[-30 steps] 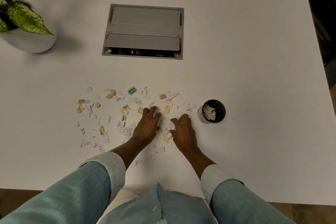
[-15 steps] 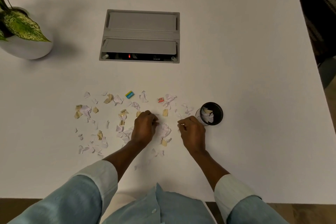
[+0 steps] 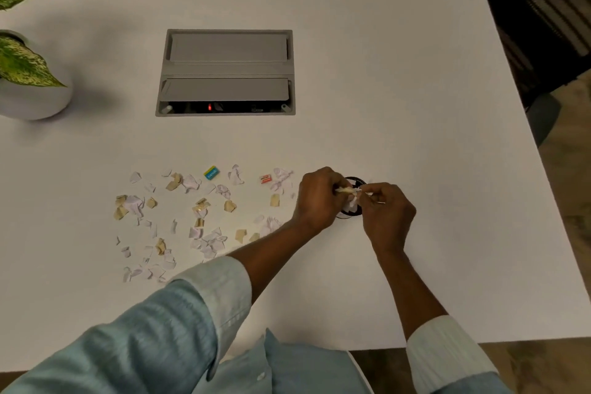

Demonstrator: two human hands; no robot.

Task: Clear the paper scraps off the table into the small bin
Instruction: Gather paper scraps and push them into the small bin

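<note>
1. Two hands meet above the small bin (image 3: 351,214): the left hand (image 3: 319,198) and the right hand (image 3: 388,209) cover most of its dark rim, so only a part of it shows between them.
2. The fingers of both hands are curled in. The left hand pinches a tan scrap with some white paper (image 3: 350,193) right over the bin's mouth. The right fingertips are pressed together beside that paper, but I cannot tell how much they hold.
3. Many paper scraps (image 3: 204,211), white and tan, lie scattered on the white table (image 3: 415,89) to the left of the bin. The left forearm crosses over the near edge of this scatter and hides a few pieces.
4. Among the scraps at the far side lie a small blue-and-yellow piece (image 3: 211,172) and a small red-and-white piece (image 3: 265,178).
5. Farther back, a grey cable hatch (image 3: 225,72) sits flush in the table, with a red light in its open slot. At the far left stands a white pot (image 3: 35,99) with a speckled green plant (image 3: 22,64). A dark chair (image 3: 543,19) is beyond the right edge of the table.
6. Half a second ago the hands were low on the table, to the left of the bin, gathering scraps, and the bin's opening was fully visible. Now they have risen and moved right, over the bin, and the spot they left has fewer scraps.
</note>
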